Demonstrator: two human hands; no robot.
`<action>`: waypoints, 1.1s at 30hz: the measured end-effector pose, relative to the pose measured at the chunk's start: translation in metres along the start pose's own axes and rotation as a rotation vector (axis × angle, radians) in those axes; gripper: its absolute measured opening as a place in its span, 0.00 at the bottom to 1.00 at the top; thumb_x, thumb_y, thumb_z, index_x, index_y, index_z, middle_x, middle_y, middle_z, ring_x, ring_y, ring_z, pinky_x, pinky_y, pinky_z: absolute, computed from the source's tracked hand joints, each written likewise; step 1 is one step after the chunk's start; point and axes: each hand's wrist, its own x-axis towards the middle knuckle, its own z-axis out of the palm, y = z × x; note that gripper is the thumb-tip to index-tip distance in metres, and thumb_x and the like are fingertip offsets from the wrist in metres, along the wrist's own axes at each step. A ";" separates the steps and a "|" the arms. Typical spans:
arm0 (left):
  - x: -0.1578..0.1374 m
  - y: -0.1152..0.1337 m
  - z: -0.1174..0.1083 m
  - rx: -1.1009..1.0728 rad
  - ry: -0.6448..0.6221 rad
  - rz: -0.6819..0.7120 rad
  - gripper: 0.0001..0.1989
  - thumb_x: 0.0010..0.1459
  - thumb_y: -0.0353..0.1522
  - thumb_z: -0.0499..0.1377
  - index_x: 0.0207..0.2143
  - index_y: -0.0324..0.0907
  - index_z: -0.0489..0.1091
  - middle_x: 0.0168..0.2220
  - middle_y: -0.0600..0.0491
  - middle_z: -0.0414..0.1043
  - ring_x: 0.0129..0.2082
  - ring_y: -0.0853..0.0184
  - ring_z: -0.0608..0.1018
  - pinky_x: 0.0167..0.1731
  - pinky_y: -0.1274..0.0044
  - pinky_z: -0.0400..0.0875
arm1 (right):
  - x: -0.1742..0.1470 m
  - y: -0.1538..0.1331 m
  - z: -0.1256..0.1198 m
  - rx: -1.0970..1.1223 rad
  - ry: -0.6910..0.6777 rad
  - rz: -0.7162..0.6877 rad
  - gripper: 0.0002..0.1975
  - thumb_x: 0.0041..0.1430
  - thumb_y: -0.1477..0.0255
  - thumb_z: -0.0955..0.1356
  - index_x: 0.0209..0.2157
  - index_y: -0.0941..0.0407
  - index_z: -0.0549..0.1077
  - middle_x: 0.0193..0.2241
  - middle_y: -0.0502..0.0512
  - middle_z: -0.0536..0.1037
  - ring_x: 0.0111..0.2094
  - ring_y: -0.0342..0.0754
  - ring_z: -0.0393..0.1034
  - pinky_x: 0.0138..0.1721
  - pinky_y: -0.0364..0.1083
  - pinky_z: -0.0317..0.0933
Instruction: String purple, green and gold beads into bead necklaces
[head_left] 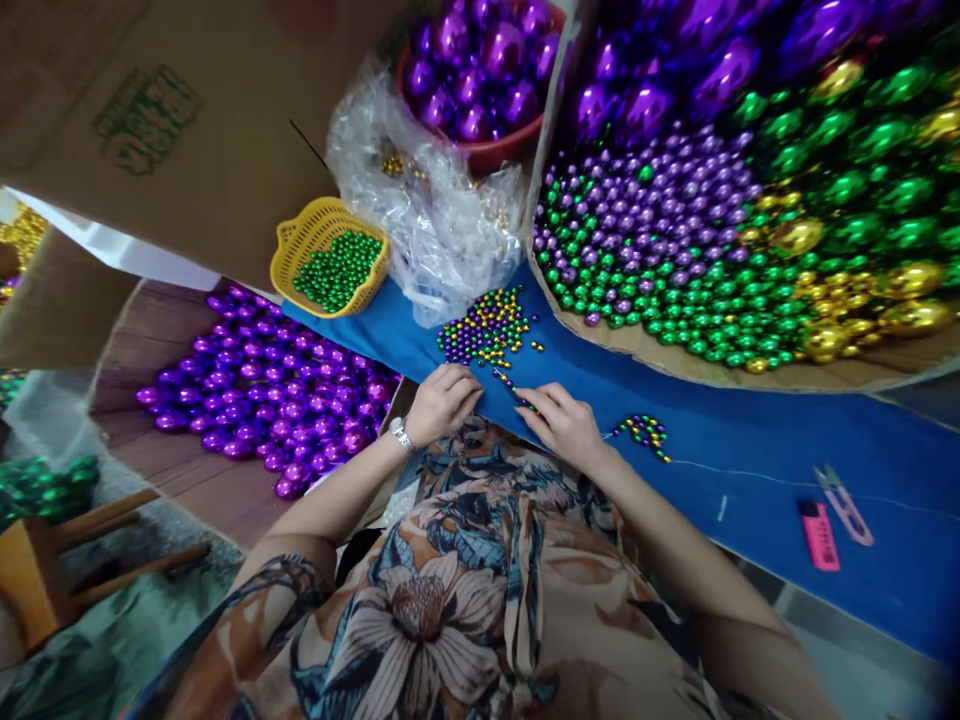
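My right hand (562, 425) pinches a short string of beads (510, 384), whose tip points up and left to a loose pile of small purple, green and gold beads (486, 328). My left hand (445, 404), with a watch (401, 434) on its wrist, is just below the pile. Its fingers are curled together, and what they may hold is hidden. To the right of my right hand, a looped cluster of threaded beads (643, 436) lies on the blue cloth (720, 420). A thin white thread (750, 467) runs on from it to the right.
Pink thread snips (846, 508) and a pink lighter (819, 537) lie at the right. Beyond the pile are a yellow basket (289, 262) of green beads, a crumpled plastic bag (435, 230) and a red tub (499, 152). Cardboard boxes of shiny beads flank the table.
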 end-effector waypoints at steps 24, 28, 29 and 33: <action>0.000 0.001 0.027 0.105 0.148 -0.157 0.13 0.61 0.34 0.57 0.48 0.48 0.72 0.61 0.46 0.59 0.67 0.49 0.52 0.61 0.49 0.54 | -0.010 0.001 0.005 -0.063 -0.038 0.017 0.14 0.66 0.66 0.64 0.49 0.55 0.74 0.36 0.53 0.77 0.34 0.39 0.72 0.32 0.38 0.63; 0.000 0.001 0.028 0.091 0.141 -0.171 0.13 0.61 0.34 0.57 0.48 0.48 0.72 0.60 0.46 0.60 0.67 0.49 0.52 0.61 0.49 0.54 | -0.008 0.001 0.004 -0.062 -0.062 0.016 0.14 0.66 0.66 0.64 0.49 0.55 0.74 0.37 0.53 0.77 0.34 0.39 0.72 0.33 0.38 0.63; 0.000 0.001 0.028 0.089 0.139 -0.169 0.13 0.61 0.34 0.57 0.48 0.48 0.72 0.60 0.46 0.60 0.67 0.50 0.52 0.61 0.50 0.54 | -0.008 0.001 0.004 -0.063 -0.068 0.014 0.14 0.66 0.66 0.64 0.49 0.55 0.74 0.37 0.53 0.77 0.34 0.39 0.72 0.32 0.38 0.63; -0.001 0.001 0.029 0.080 0.131 -0.166 0.14 0.61 0.34 0.57 0.49 0.48 0.72 0.60 0.45 0.60 0.67 0.50 0.52 0.61 0.50 0.53 | -0.007 0.001 0.002 -0.079 -0.070 0.008 0.14 0.66 0.66 0.64 0.48 0.55 0.74 0.37 0.53 0.77 0.34 0.39 0.72 0.31 0.38 0.62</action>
